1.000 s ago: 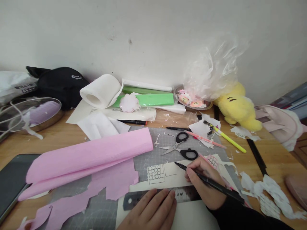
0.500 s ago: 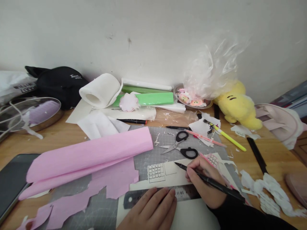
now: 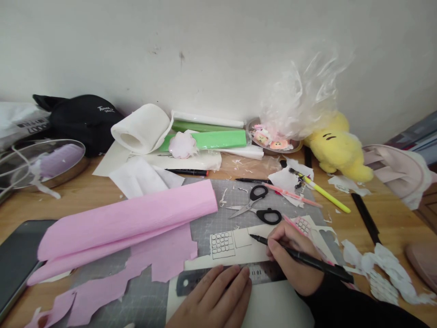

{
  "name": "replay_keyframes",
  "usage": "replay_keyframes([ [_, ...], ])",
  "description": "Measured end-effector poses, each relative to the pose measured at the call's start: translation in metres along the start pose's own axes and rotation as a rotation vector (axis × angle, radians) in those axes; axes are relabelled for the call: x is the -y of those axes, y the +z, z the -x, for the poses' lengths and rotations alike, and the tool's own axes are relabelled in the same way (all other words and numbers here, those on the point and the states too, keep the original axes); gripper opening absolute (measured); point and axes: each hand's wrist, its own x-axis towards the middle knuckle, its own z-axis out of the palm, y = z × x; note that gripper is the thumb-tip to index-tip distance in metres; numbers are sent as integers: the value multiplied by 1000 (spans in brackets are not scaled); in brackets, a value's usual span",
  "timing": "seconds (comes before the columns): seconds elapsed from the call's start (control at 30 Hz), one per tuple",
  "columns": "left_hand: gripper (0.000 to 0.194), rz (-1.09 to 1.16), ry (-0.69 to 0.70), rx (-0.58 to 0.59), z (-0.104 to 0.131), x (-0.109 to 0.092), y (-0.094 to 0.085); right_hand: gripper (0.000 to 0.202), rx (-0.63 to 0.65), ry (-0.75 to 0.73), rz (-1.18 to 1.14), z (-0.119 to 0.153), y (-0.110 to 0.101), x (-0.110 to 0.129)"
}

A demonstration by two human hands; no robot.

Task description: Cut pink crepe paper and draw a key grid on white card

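My right hand [image 3: 295,253] grips a black pen [image 3: 307,264], its tip just over the cream paper [image 3: 201,264]. Beside that tip is a box outline of thin black lines, and left of it a drawn box [image 3: 222,245] filled with small circles. My left hand [image 3: 218,298] lies flat with fingers stretched out on a steel ruler [image 3: 264,272], which rests across the paper and is partly hidden by both hands. Black-handled scissors [image 3: 254,205] lie spread beyond the paper. A pink paper roll [image 3: 133,216] is to the left, with a cut pink sheet [image 3: 170,253] partly under it.
Beneath everything is a grey cutting mat [image 3: 136,296]. Toward the wall stand a toilet roll [image 3: 141,128], a green roll [image 3: 221,140] and a yellow plush toy [image 3: 336,148]. Yellow [image 3: 326,193] and pink [image 3: 293,196] pens lie at right, near paper scraps [image 3: 382,273]. A dark tablet-like device [image 3: 23,255] sits left.
A short line now runs down the right side of the second box outline. My right hand and the pen have shifted slightly right and down; my left hand stays on the ruler.
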Motion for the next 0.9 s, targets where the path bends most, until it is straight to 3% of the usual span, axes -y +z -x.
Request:
replay_keyframes([
  [0.17, 31, -44, 39, -12, 2, 2, 12, 15, 11, 17, 1, 0, -1, 2],
  [0.2, 28, -59, 40, -165, 2, 2, 15, 15, 14, 23, -1, 0, -1, 3],
  [0.23, 27, -69, 21, -226, 3, 1, 17, 15, 16, 30, -4, 0, -1, 3],
  [0.27, 27, -65, 27, -210, 3, 1, 17, 15, 18, 35, -9, 0, -1, 3],
  [0.37, 33, -23, 27, 7, 3, 1, 11, 14, 19, 35, -20, 1, -1, 1],
  [0.43, 34, -14, 31, 58, 2, 1, 3, 14, 23, 25, -31, 1, -1, 0],
  [0.6, 35, -17, 17, 47, 0, 1, 2, 15, 34, 40, -58, 1, -2, -1],
  [0.77, 33, -52, 17, -233, 1, 1, 22, 14, 45, 88, -80, 1, -3, 1],
  [0.83, 35, -43, 8, -216, 1, 1, 21, 14, 49, 86, -89, 1, -3, 1],
  [0.9, 37, -26, 0, -96, 1, 1, 14, 14, 52, 83, -93, 1, -2, 0],
])
